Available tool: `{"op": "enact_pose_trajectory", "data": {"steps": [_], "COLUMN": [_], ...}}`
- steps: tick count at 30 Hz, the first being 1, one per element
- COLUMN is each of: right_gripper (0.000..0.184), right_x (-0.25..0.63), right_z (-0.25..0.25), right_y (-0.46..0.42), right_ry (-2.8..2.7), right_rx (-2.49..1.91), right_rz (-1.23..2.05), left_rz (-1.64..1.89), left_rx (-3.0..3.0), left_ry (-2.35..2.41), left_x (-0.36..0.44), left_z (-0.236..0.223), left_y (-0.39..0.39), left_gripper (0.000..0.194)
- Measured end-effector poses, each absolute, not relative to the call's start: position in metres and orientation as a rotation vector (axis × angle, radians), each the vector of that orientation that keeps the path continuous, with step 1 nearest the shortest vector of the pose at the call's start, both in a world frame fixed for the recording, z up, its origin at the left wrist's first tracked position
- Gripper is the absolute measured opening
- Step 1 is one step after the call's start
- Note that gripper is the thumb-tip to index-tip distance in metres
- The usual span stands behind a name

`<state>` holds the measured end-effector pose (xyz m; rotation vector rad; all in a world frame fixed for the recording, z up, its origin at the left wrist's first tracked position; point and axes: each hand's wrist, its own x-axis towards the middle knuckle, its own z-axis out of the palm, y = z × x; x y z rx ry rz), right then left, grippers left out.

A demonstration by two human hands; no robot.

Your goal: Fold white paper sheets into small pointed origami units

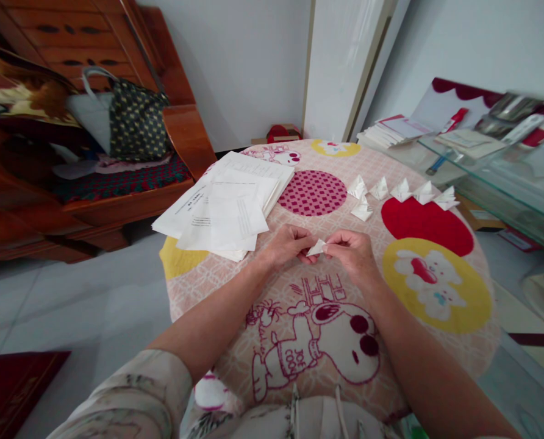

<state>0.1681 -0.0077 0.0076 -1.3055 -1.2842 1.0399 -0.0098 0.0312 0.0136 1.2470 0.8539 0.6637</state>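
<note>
Between my two hands, over the middle of the round table, is a small white piece of folded paper (316, 247) with a pointed shape. My left hand (293, 244) pinches its left side, fingers curled. From the right, the thumb and fingers of my right hand (350, 250) close on its other edge. Beyond my right hand stands a row of several folded paper pieces (400, 189), with one more folded paper piece (362, 209) in front of the row's left end. Left of my hands lies a pile of paper sheets (226, 207), some printed.
A patterned cloth (272, 292) covers the round table. At the right, a glass shelf (491, 177) holds papers, a red tube and metal bowls. A wooden bench (130, 195) with a dark patterned bag (137, 119) stands at the left. A white wall rises behind.
</note>
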Motion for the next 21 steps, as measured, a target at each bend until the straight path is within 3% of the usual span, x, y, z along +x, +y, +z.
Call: {"op": "enact_pose_trajectory", "data": {"steps": [10,21], "right_gripper": [0.011,0.022], "right_x": [0.1677,0.1736], "right_z": [0.0089,0.017], "right_y": [-0.0076,-0.0074], "right_ry": [-1.314,-1.143], "right_rx": [-1.397,-1.072], "right_rz": [1.004,1.369], "left_rz": [0.629,0.658], "left_rx": [1.375,1.114], "left_ry": [0.921,0.882], "left_x": [-0.0062,-0.0115], "left_z": [0.0114,0.012], "left_y": [0.0311,0.0355], "left_gripper": [0.02,0.02]}}
